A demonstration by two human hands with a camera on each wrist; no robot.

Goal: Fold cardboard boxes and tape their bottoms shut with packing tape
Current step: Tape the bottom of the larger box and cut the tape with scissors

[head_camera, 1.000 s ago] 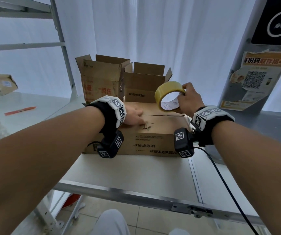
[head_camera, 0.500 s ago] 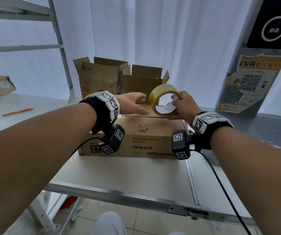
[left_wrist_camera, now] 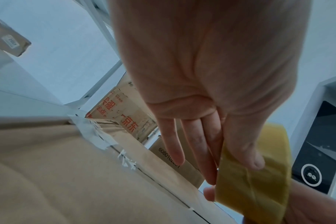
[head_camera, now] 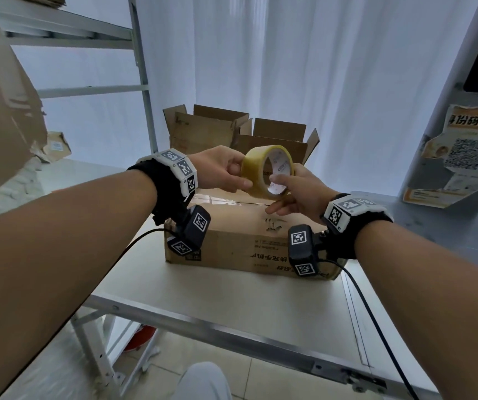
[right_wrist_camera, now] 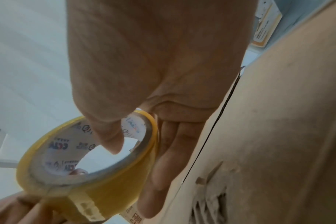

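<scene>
White curtains are hanging behind the bench [head_camera: 232, 307], where a cardboard box [head_camera: 240, 241] is sitting flaps-down. Both hands are gripping the tape roll [head_camera: 263, 168] above it: left hand [head_camera: 220, 171] pinching its outer band, right hand [head_camera: 298, 194] clamping thumb-through-core.

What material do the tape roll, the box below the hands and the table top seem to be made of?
Tape roll: glossy yellowish translucent plastic film on a white printed core, probably paperboard.
Box: matte brown cardboard, probably corrugated; creased and scuffed, with old tape scraps at the seam.
Table top: smooth pale surface, laminate or painted board, I cannot tell; its front edge looks like metal.
</scene>
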